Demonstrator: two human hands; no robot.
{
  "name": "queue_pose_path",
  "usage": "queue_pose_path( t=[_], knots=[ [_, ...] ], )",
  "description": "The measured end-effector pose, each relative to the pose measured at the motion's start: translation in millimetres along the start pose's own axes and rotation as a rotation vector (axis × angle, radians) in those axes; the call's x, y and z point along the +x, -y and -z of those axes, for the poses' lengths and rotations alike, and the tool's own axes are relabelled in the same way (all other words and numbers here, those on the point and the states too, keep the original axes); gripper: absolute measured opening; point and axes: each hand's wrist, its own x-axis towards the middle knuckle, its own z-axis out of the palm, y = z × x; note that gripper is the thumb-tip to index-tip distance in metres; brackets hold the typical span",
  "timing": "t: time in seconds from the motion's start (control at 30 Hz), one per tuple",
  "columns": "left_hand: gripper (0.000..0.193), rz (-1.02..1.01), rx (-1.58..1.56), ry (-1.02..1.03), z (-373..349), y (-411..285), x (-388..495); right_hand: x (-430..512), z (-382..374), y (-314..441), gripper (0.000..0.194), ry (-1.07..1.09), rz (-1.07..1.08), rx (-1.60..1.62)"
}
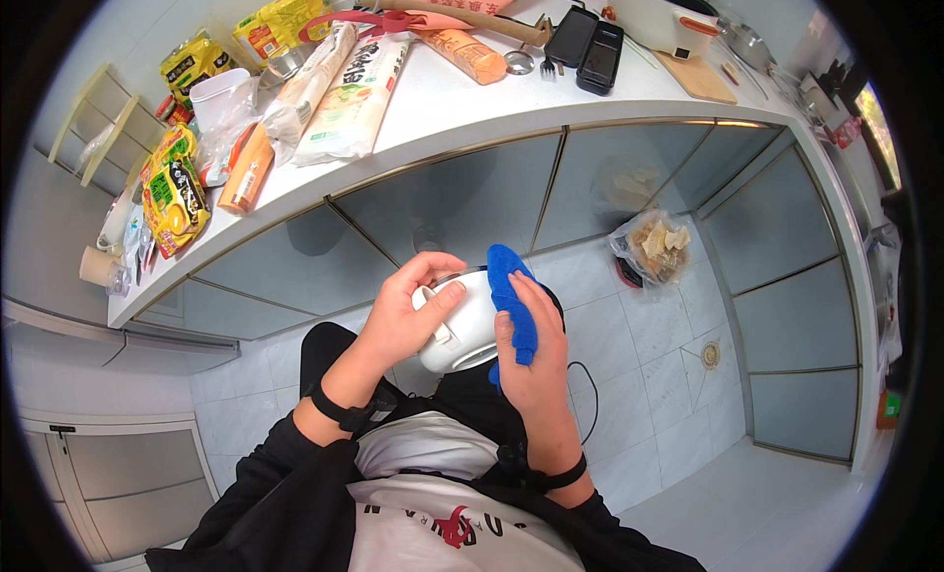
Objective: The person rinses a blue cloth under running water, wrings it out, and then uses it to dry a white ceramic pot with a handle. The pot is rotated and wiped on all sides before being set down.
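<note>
A white rounded vessel with a handle, perhaps a small pot or kettle, is held tilted on its side above my lap. My left hand grips it at the handle side, with the thumb over the handle and the fingers at its dark rim. On the opposite side, my right hand presses a blue cloth against the white wall. The cloth's lower end hangs below my right palm. The inside of the vessel is hidden from view.
Ahead runs a white countertop with noodle packs, yellow food packets, black boxes, a white electric cooker and a wooden board. A bag of waste stands on the tiled floor, and a black cable lies there.
</note>
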Motion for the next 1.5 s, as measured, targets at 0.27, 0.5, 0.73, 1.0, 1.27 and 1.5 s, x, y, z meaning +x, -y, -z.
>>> queue_pose_path(
  t=[0.27, 0.5, 0.73, 1.0, 1.27, 1.5],
  knots=[
    [0.045, 0.088, 0.087, -0.07, -11.2, 11.8, 2.8, -1.8, -0.6, 22.4, 0.049, 0.169, 0.181, -0.185],
    [0.051, -0.026, 0.065, -0.084, -10.1, 5.4, -1.5, 1.4, 1.3, 22.1, 0.052, 0.18, 0.165, -0.16],
    [0.051, -0.144, -0.118, -0.134, 2.9, 6.0, -2.5, 1.8, 1.7, 7.5, 0.045, 0.021, 0.018, 0.118],
    [0.042, -0.145, -0.121, -0.126, -1.3, -0.8, -1.5, -2.7, -4.1, 3.8, 0.043, -0.037, -0.096, 0.184],
    [0.039, -0.069, -0.033, -0.116, -4.4, -3.6, 3.4, -2.9, -2.2, 6.9, 0.043, -0.024, -0.031, 0.098],
    [0.039, -0.072, -0.034, -0.142, -3.8, -8.5, 3.8, 0.7, 1.7, 6.5, 0.044, -0.018, 0.009, 0.12]
  ],
)
